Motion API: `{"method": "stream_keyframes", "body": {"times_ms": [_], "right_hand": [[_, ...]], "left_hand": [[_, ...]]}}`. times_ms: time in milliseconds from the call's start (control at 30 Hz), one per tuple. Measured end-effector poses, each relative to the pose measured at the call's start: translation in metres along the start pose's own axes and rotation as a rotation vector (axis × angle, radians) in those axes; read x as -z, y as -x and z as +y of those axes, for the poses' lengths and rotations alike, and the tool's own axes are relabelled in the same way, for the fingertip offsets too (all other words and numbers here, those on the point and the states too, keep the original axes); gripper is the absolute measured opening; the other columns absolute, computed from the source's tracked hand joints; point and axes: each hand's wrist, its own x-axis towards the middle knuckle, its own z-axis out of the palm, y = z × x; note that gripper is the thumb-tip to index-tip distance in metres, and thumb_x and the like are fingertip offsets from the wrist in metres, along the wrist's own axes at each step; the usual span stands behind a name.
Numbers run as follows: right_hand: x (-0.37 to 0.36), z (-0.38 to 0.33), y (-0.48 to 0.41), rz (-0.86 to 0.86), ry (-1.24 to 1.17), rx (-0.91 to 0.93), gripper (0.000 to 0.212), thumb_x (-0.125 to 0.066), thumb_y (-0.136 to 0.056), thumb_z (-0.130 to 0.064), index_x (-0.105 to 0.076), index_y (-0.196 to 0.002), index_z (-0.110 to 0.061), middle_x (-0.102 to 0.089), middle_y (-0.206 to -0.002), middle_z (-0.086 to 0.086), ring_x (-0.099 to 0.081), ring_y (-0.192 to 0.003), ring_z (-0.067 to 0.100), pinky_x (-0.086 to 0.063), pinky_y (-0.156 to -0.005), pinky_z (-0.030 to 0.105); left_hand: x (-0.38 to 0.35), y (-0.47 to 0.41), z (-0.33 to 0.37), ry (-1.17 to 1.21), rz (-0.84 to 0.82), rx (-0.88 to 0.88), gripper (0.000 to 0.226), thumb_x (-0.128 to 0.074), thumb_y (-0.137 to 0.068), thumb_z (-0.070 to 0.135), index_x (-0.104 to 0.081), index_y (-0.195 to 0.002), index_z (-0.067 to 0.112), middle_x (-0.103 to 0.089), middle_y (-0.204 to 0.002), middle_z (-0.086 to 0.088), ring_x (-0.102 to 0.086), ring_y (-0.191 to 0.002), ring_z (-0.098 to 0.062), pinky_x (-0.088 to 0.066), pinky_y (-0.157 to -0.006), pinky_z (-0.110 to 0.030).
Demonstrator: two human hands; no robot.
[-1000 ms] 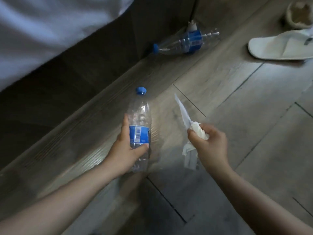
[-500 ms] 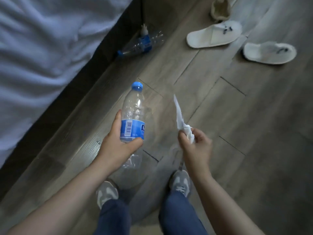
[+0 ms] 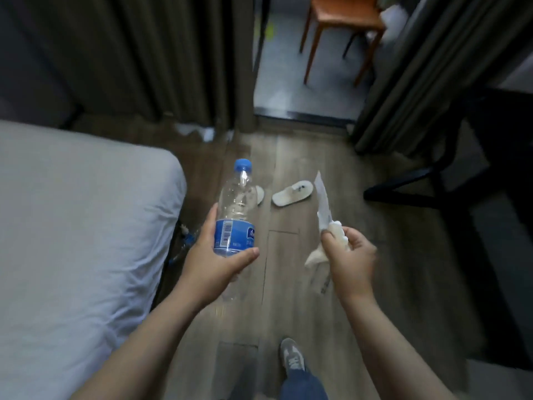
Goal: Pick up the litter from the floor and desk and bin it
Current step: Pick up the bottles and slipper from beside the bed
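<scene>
In the head view we see our left hand (image 3: 213, 265) wrapped round a clear blue-capped bottle (image 3: 236, 203), upright above the floor (image 3: 291, 151) beside the bed (image 3: 72, 226), while our right hand (image 3: 350, 255) pinches crumpled white tissue (image 3: 323, 206) near a slipper (image 3: 292, 193).
</scene>
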Motion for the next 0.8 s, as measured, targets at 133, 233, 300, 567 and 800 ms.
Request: {"method": "stream_keyframes", "body": {"times_ms": [133, 233, 300, 567, 800], "right_hand": [[0.070, -0.099, 0.054, 0.133, -0.114, 0.045, 0.024, -0.067, -0.085, -0.015, -0.061, -0.069, 0.001, -0.052, -0.057, 0.003, -0.047, -0.055, 0.014, -0.038, -0.055, 0.029], [0.129, -0.164, 0.086, 0.218, -0.176, 0.102, 0.021, -0.070, -0.086, -0.020, -0.066, -0.072, -0.005, -0.060, -0.060, 0.003, -0.055, -0.056, 0.013, -0.044, -0.056, 0.028], [0.171, -0.198, 0.103, 0.293, -0.183, 0.166, 0.015, -0.070, -0.086, -0.019, -0.068, -0.075, -0.010, -0.064, -0.062, 0.001, -0.058, -0.057, 0.009, -0.047, -0.055, 0.023], [0.364, -0.287, 0.184, 0.721, -0.194, 0.367, 0.024, -0.069, -0.087, -0.013, -0.063, -0.063, -0.010, -0.056, -0.055, -0.003, -0.050, -0.050, 0.006, -0.042, -0.047, 0.015], [0.538, -0.307, 0.340, 1.162, -0.115, 0.499, 0.017, -0.070, -0.085, -0.014, -0.066, -0.069, -0.011, -0.055, -0.053, -0.012, -0.047, -0.048, 0.001, -0.039, -0.046, 0.015]], "left_hand": [[0.009, 0.056, 0.109, -0.083, -0.088, -0.222, 0.103, -0.084, -0.066, 0.038, -0.017, -0.143, 0.052, -0.059, -0.122, 0.015, -0.065, -0.095, -0.002, -0.056, -0.083, -0.032], [-0.002, 0.098, 0.189, -0.062, -0.180, -0.345, 0.099, -0.084, -0.068, 0.030, -0.023, -0.142, 0.053, -0.065, -0.108, 0.017, -0.068, -0.086, 0.000, -0.057, -0.076, -0.027], [-0.022, 0.124, 0.237, -0.026, -0.262, -0.422, 0.096, -0.082, -0.072, 0.023, -0.023, -0.143, 0.050, -0.066, -0.104, 0.015, -0.069, -0.081, -0.004, -0.056, -0.066, -0.021], [-0.159, 0.257, 0.367, 0.060, -0.651, -0.716, 0.098, -0.082, -0.066, 0.032, -0.024, -0.143, 0.049, -0.065, -0.108, 0.011, -0.069, -0.091, -0.008, -0.057, -0.087, -0.039], [-0.305, 0.458, 0.392, 0.154, -1.055, -0.948, 0.082, -0.077, -0.076, 0.021, -0.029, -0.138, 0.046, -0.065, -0.097, 0.015, -0.067, -0.080, 0.002, -0.051, -0.061, -0.009]]}}
